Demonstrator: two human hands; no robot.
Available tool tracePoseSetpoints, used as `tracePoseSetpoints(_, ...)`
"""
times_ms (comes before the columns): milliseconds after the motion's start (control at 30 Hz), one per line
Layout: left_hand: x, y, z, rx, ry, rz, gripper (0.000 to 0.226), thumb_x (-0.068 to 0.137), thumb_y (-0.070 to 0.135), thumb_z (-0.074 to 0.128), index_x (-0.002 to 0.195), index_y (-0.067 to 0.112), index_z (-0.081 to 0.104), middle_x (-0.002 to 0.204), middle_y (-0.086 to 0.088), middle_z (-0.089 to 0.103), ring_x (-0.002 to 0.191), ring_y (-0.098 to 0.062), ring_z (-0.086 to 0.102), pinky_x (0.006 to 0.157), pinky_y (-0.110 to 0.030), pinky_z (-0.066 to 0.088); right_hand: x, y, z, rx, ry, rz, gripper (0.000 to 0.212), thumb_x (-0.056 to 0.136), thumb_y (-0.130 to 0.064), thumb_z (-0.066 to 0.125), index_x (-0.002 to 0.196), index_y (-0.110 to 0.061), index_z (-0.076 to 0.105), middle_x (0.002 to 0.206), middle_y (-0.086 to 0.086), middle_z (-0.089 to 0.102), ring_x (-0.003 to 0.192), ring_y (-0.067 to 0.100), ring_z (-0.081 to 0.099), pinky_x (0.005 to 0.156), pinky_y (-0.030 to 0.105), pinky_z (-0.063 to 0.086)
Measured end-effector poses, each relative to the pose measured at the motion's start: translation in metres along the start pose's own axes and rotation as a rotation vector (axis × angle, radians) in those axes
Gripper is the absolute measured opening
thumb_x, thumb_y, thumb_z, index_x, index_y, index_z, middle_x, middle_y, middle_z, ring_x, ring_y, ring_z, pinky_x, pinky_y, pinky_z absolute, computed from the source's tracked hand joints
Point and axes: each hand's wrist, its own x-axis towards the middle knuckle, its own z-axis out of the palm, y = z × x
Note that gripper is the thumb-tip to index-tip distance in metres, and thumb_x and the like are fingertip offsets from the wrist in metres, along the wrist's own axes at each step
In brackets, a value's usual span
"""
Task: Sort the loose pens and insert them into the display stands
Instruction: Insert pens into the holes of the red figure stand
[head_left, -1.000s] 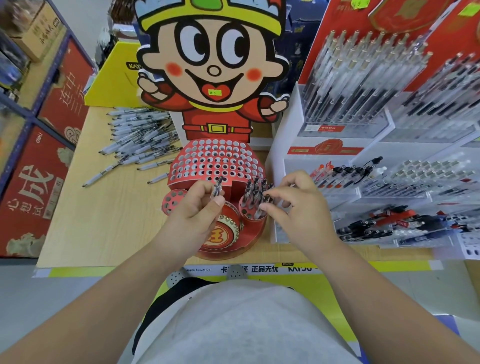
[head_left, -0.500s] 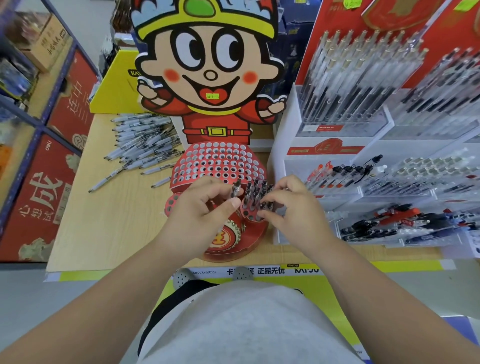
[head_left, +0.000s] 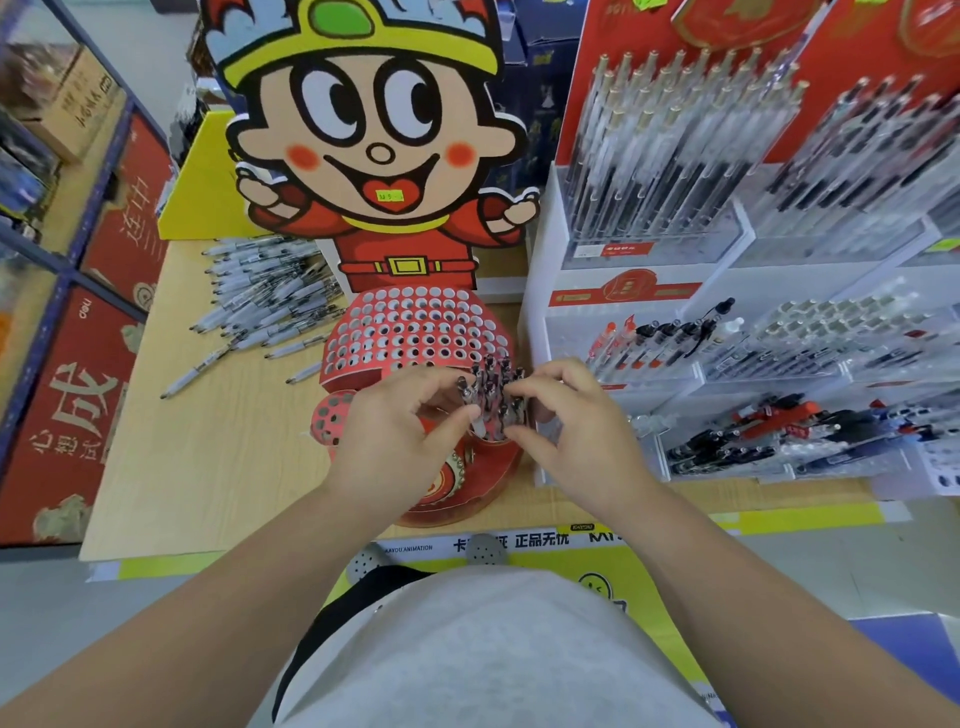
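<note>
A red cardboard display stand (head_left: 415, 332) with many round holes sits under a cartoon figure cutout (head_left: 374, 135). A cluster of clear pens (head_left: 493, 387) stands in its front right cup. My left hand (head_left: 400, 436) pinches one clear pen (head_left: 475, 415) between thumb and forefinger at the cluster's left edge. My right hand (head_left: 566, 426) has its fingers curled round the cluster from the right, touching the pens. A pile of loose clear pens (head_left: 265, 301) lies on the wooden table (head_left: 208, 441) to the left of the stand.
White acrylic racks (head_left: 727, 260) filled with pens stand close on the right. More pens lie in low trays (head_left: 779, 436) at the front right. Red boxes (head_left: 78, 389) fill blue shelving on the left. The table's front edge carries a yellow label strip (head_left: 519, 540).
My left hand has brought its pen rightward from beside the stand's middle to the pen cluster. My right hand stays at the cluster. The camera has tilted slightly.
</note>
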Motion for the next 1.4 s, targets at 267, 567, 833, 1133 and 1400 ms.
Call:
tracePoseSetpoints(267, 0.002, -0.004, 0.012, 0.021, -0.048, -0.023, 0.020, 0.084, 0.007, 0.079, 0.101, 0.017, 0.079, 0.084, 0.027, 0.064, 0.092, 0.008, 0.063, 0.078, 0.000, 0.044, -0.006, 0.006, 0.002, 0.082, 0.026, 0.052, 0.032, 0.085, -0.016, 0.076, 0.114, -0.025, 0.065, 0.109, -0.010, 0.058, 0.084, 0.005, 0.063, 0.076, 0.032, 0.055)
tracePoseSetpoints(567, 0.007, -0.015, 0.024, 0.076, -0.111, -0.065, 0.018, 0.082, 0.014, 0.082, 0.099, 0.019, 0.078, 0.088, 0.012, 0.074, 0.081, 0.001, 0.066, 0.075, -0.005, 0.047, -0.010, 0.009, 0.000, 0.100, 0.019, 0.120, 0.021, 0.088, -0.018, 0.074, 0.107, -0.023, 0.068, 0.099, -0.016, 0.061, 0.083, -0.005, 0.059, 0.073, 0.022, 0.050)
tracePoseSetpoints(833, 0.007, -0.024, 0.032, 0.113, -0.138, -0.092, 0.020, 0.081, 0.020, 0.085, 0.098, 0.018, 0.075, 0.086, 0.014, 0.071, 0.077, 0.000, 0.064, 0.074, -0.023, 0.055, -0.008, 0.007, 0.009, 0.052, 0.075, 0.157, 0.016, 0.088, -0.028, 0.074, 0.102, -0.022, 0.070, 0.088, -0.011, 0.065, 0.075, 0.004, 0.058, 0.069, 0.028, 0.051)
tracePoseSetpoints(1133, 0.010, -0.021, 0.037, 0.206, -0.150, -0.066, 0.016, 0.084, 0.020, 0.081, 0.098, 0.015, 0.075, 0.080, 0.014, 0.063, 0.070, -0.003, 0.057, 0.064, -0.013, 0.042, -0.007, 0.003, 0.010, 0.068, 0.089, 0.199, 0.013, 0.086, -0.029, 0.076, 0.095, -0.022, 0.070, 0.083, -0.012, 0.066, 0.069, 0.003, 0.059, 0.066, 0.031, 0.053)
tracePoseSetpoints(1400, 0.007, -0.026, -0.008, 0.255, -0.056, -0.046, 0.029, 0.076, 0.026, 0.088, 0.099, 0.016, 0.074, 0.089, 0.011, 0.064, 0.076, -0.007, 0.059, 0.068, -0.017, 0.044, 0.011, -0.029, -0.008, 0.071, 0.244, 0.081, 0.008, 0.089, -0.030, 0.072, 0.089, -0.022, 0.070, 0.081, -0.013, 0.061, 0.070, 0.004, 0.057, 0.065, 0.028, 0.050)
